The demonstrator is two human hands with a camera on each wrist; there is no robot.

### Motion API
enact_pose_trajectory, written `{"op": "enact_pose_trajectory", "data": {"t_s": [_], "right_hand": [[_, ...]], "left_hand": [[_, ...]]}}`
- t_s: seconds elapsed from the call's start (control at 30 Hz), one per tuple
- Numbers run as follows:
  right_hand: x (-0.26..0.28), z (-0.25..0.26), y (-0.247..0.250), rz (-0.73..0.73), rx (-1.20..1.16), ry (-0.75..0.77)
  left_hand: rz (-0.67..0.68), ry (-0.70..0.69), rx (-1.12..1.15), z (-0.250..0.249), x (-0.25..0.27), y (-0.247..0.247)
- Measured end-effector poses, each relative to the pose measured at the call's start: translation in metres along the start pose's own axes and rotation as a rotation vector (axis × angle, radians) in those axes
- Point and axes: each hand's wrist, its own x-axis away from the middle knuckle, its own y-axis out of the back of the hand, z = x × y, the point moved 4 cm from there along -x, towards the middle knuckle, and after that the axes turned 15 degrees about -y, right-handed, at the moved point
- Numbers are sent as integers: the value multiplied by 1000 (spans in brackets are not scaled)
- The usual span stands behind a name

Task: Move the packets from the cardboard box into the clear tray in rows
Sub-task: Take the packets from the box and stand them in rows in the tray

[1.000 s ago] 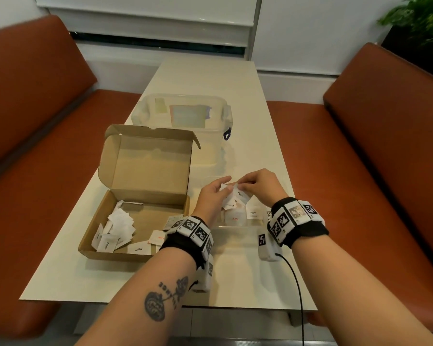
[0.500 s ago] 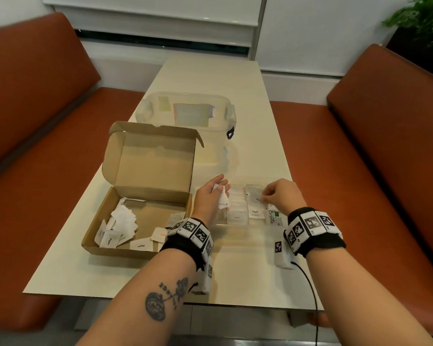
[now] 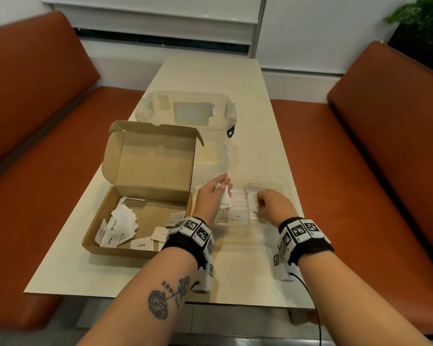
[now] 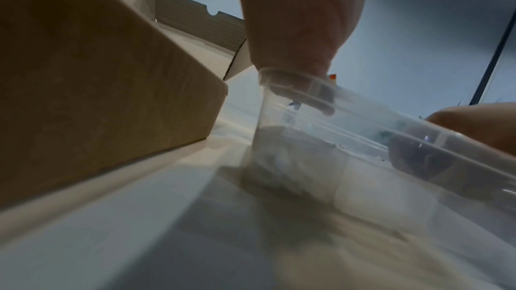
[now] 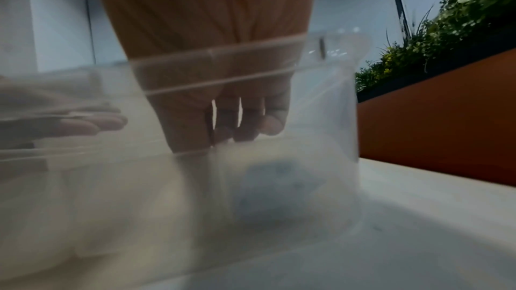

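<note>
An open cardboard box (image 3: 110, 245) at the table's left holds several loose white packets (image 3: 121, 221). To its right lies the clear tray (image 3: 286, 187), with rows of packets (image 3: 238, 216) inside. My left hand (image 3: 211, 196) hovers over the tray's left end and pinches a few white packets (image 3: 225, 199). My right hand (image 3: 270, 206) reaches down into the tray, fingers curled on a white pepper packet (image 3: 254, 213). In the right wrist view the fingers (image 5: 243, 129) show blurred through the tray wall (image 5: 329, 87). The left wrist view shows the tray rim (image 4: 363, 105) beside the box (image 4: 97, 96).
A clear lidded storage bin (image 3: 188, 113) stands behind the box lid. Orange benches (image 3: 385, 146) flank the narrow cream table (image 3: 235, 283). A green plant (image 3: 425, 18) sits at the far right. A cable hangs off my right wrist over the near table edge.
The hands were together above the tray and have parted. My right hand moved right and down into the tray with a packet. The left hand kept its packets and barely moved.
</note>
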Motion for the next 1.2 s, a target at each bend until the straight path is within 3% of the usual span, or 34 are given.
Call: {"op": "enact_pose_trajectory", "data": {"t_s": [0.23, 0.3, 0.4, 0.57, 0.67, 0.77, 1.07, 1.13, 1.2], "right_hand": [[-1, 4, -2, -4, 0, -28], [1, 9, 6, -67, -76, -9], [8, 24, 19, -81, -411, -11], [15, 46, 17, 228, -893, -111], [13, 41, 19, 208, -1041, -154], [10, 32, 23, 139, -1045, -169], [3, 12, 27, -15, -1006, -229], [0, 4, 33, -90, -912, -247], [-4, -3, 41, -130, -672, -228]], "left_hand": [[34, 0, -4, -2, 0, 0], [42, 2, -2, -2, 0, -1], [44, 15, 50, -2, -1, -6], [57, 14, 108, -8, -5, -17], [61, 28, 88, -12, -7, -20], [21, 76, 53, -6, -9, -16], [17, 51, -80, 3, -7, -8], [-7, 34, -84, 2, -8, -5], [-31, 18, -76, 1, -7, -2]]}}
